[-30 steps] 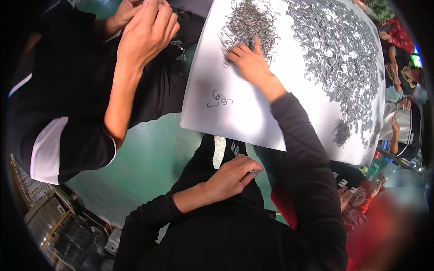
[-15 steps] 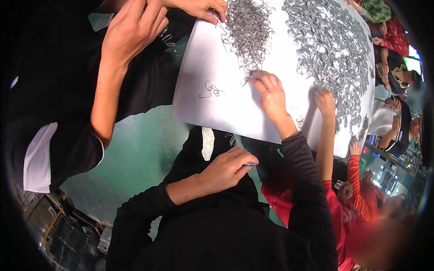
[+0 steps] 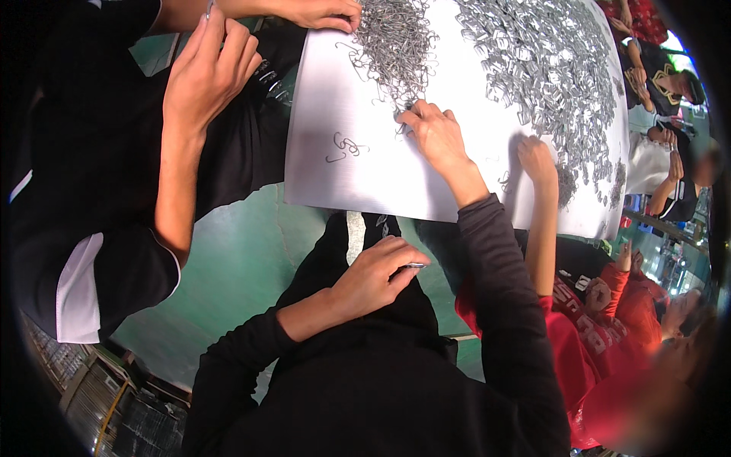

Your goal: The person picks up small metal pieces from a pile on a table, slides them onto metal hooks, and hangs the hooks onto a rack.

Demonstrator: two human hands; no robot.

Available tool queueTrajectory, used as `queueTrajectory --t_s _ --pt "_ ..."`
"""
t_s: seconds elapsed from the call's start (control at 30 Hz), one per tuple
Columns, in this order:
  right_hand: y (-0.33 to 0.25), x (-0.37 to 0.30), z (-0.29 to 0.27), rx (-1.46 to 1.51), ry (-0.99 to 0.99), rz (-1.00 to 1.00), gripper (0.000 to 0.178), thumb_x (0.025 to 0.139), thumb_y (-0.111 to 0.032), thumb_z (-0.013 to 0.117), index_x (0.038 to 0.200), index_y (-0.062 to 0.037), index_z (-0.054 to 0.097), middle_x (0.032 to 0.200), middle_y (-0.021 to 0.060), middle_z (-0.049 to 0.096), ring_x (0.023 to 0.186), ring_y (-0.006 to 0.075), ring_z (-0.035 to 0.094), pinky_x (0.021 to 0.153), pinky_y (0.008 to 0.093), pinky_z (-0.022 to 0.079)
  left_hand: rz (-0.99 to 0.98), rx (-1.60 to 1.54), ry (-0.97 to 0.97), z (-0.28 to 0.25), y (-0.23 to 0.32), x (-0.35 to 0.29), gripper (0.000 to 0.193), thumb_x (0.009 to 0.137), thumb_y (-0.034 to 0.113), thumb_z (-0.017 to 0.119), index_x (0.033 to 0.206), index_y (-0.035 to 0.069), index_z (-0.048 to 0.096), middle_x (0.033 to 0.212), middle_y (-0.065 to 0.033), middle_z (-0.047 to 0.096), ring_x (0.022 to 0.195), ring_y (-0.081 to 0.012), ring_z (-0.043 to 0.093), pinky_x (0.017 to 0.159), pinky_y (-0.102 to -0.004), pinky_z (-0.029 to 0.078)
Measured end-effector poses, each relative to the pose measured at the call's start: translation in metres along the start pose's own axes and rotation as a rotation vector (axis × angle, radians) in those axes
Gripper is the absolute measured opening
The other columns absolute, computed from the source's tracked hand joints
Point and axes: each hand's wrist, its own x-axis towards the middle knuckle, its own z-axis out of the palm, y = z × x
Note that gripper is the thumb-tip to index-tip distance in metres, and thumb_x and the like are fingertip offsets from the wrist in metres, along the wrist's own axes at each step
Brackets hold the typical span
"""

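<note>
My left hand (image 3: 377, 278) is closed above my lap, with a small shiny metal piece (image 3: 416, 265) between thumb and fingers. Most of that piece is hidden, so its shape does not show. My right hand (image 3: 438, 137) reaches over the white tabletop (image 3: 358, 186), its fingertips bent down and pinching at a bent wire hook (image 3: 401, 122) by the near tip of a grey pile of wire hooks (image 3: 396, 49). A few loose hooks (image 3: 346, 147) lie apart, left of my right hand.
A wide heap of small metal clips (image 3: 548, 76) covers the table's right part. At the left, a co-worker's raised hand (image 3: 209, 76) and other hand (image 3: 324, 14) are near the hook pile. Another co-worker's hand (image 3: 538, 158) rests by the clips, right of mine. More people sit further right.
My right hand's fingers have drawn together at the pile's tip. The whole view has shifted slightly, and my left hand keeps its metal piece over my lap.
</note>
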Motion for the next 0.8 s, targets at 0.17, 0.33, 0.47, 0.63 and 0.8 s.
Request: queueTrajectory --t_s 0.17,0.33,0.47,0.63,0.8 --pt "0.002 0.000 -0.002 0.017 0.025 0.006 0.014 0.077 -0.011 0.056 0.089 -0.0153 0.064 0.089 0.0034 0.055 0.085 0.0210 0.058 0.073 0.0385 0.043 -0.020 -0.019 0.001 -0.001 0.001 -0.002 0.017 0.077 0.001 0.063 0.093 0.007 0.065 0.089 -0.0057 0.062 0.084 -0.0204 0.061 0.072 -0.0288 0.049" --pt "-0.008 0.044 0.020 0.064 0.144 0.155 0.008 0.075 -0.013 0.063 0.083 -0.0127 0.063 0.084 0.0050 0.057 0.076 0.0260 0.060 0.067 0.0386 0.047 -0.066 0.004 -0.017 -0.002 0.004 -0.002 0.016 0.078 0.002 0.064 0.093 0.007 0.066 0.089 -0.0059 0.062 0.082 -0.0200 0.061 0.071 -0.0286 0.049" --pt "-0.019 0.053 0.018 -0.005 -0.032 0.171 0.014 0.079 -0.007 0.050 0.087 -0.0057 0.062 0.095 0.0122 0.058 0.090 0.0286 0.061 0.073 0.0403 0.049 -0.087 -0.002 -0.014 -0.001 0.003 -0.003 0.015 0.079 0.003 0.063 0.093 0.006 0.065 0.088 -0.0066 0.062 0.080 -0.0195 0.061 0.070 -0.0287 0.049" --pt "-0.007 0.034 0.010 0.102 0.167 0.374 0.009 0.078 -0.007 0.057 0.087 -0.0053 0.057 0.087 0.0123 0.061 0.076 0.0332 0.062 0.069 0.0417 0.050 -0.109 -0.130 -0.008 -0.001 -0.001 -0.001 0.015 0.080 -0.001 0.062 0.095 0.002 0.063 0.091 -0.0071 0.063 0.082 -0.0174 0.062 0.072 -0.0263 0.052" --pt "-0.003 0.039 0.008 1.335 0.261 0.725 0.008 0.085 -0.003 0.058 0.090 0.0017 0.056 0.078 0.0120 0.064 0.072 0.0216 0.065 0.063 0.0296 0.053 -0.110 -0.137 -0.038 -0.001 -0.003 -0.001 0.015 0.081 -0.003 0.060 0.096 0.000 0.063 0.095 -0.0086 0.063 0.086 -0.0166 0.063 0.075 -0.0263 0.053"
